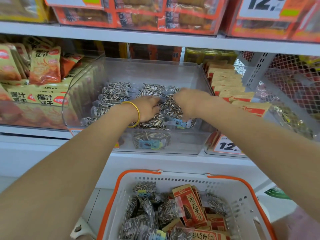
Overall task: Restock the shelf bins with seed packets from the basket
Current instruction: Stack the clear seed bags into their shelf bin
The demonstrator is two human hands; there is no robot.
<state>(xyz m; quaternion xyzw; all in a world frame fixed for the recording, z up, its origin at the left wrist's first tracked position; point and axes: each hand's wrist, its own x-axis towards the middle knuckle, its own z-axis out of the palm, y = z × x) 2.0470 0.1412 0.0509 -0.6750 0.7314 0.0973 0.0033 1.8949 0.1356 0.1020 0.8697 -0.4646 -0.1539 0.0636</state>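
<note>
Both my hands reach into a clear plastic shelf bin [194, 142] that holds several clear packets of striped sunflower seeds [116, 92]. My left hand [147, 108], with a gold bangle on the wrist, lies on the packets with its fingers curled into them. My right hand [188, 101] is blurred, its fingers bent down onto a seed packet [171, 106] between the two hands. Whether either hand grips a packet is hidden. Below, a white basket [242, 201] with orange handles holds more clear seed packets [166, 212] and red-and-tan paper packets [192, 207].
Right of the clear bin, another bin holds rows of tan-and-red paper packets [228, 84]. Left of it, a bin holds yellow and orange snack bags [39, 97]. The shelf above carries orange boxed snacks [138, 16]. A price tag [226, 146] sits on the shelf front.
</note>
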